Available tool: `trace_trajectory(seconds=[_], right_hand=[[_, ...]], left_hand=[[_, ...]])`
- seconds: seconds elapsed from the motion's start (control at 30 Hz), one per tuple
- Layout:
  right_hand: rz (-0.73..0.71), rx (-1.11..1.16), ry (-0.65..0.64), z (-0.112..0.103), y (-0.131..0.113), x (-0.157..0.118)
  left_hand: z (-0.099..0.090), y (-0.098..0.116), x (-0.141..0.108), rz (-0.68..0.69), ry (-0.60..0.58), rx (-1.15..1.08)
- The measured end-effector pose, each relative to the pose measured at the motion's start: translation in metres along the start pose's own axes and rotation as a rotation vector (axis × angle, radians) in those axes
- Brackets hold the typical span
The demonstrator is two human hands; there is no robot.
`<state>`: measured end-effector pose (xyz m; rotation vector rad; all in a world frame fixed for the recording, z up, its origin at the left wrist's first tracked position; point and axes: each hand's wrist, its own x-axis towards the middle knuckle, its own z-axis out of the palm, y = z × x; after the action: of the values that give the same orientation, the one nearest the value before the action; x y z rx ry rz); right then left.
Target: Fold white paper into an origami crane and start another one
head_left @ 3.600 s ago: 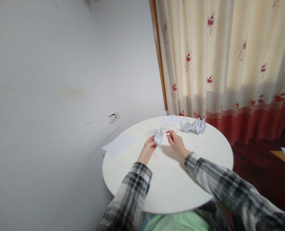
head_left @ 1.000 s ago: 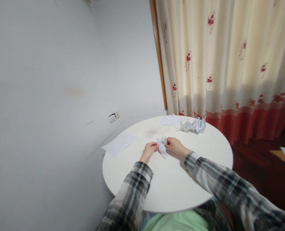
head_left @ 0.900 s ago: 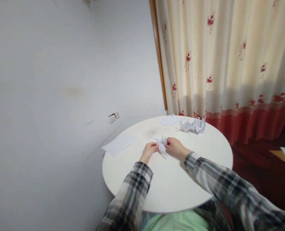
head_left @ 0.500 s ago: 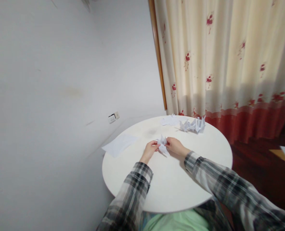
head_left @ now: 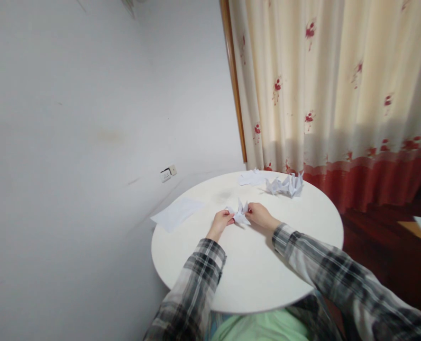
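"Since both hands are on the paper figure (head_left: pixel 240 217), what has changed?"

"The right hand (head_left: pixel 261 215), a few seconds ago apart from it, has its fingers closed on one side; the left hand (head_left: pixel 222 221) pinches the other."

"And the figure itself?"

"It no longer stands upright in the left hand. It spreads low between both, around the middle of the table (head_left: pixel 260 270); whether it touches the top, I cannot tell. My judgement: the folds are being shaped two-handed."

"Any containers?"

"None that I see. A sheet (head_left: pixel 178 211) lies at the table's left edge, folded pieces (head_left: pixel 289 186) sit beyond the right hand, and flat paper (head_left: pixel 251 178) lies near the far rim."
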<state>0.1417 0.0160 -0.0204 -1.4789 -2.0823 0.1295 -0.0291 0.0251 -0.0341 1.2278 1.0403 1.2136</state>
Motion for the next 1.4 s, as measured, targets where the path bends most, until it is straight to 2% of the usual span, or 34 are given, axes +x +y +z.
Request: trace_trajectory(seconds=[0.13,0.37,0.67,0.93,1.1,1.4], right_hand=[[0.014,0.137,0.012,0.004,0.003,0.002],[-0.050,0.330,0.183,0.014,0.008,0.009],[-0.013,0.526,0.161,0.011,0.008,0.013],[-0.069,0.698,0.173,0.011,0.003,0.009],[-0.104,0.764,0.178,0.010,0.002,0.010],[-0.059,0.879,0.182,0.010,0.006,0.012]], left_hand=[[0.001,0.001,-0.002,-0.012,0.032,-0.007],[0.007,0.010,-0.008,0.001,0.055,-0.076],[0.012,0.016,-0.015,0.045,0.049,-0.167],[0.008,0.010,-0.009,-0.008,-0.102,-0.355],[0.009,0.008,-0.004,0.059,-0.078,-0.385],[0.010,0.009,-0.007,0.031,-0.146,-0.477]])
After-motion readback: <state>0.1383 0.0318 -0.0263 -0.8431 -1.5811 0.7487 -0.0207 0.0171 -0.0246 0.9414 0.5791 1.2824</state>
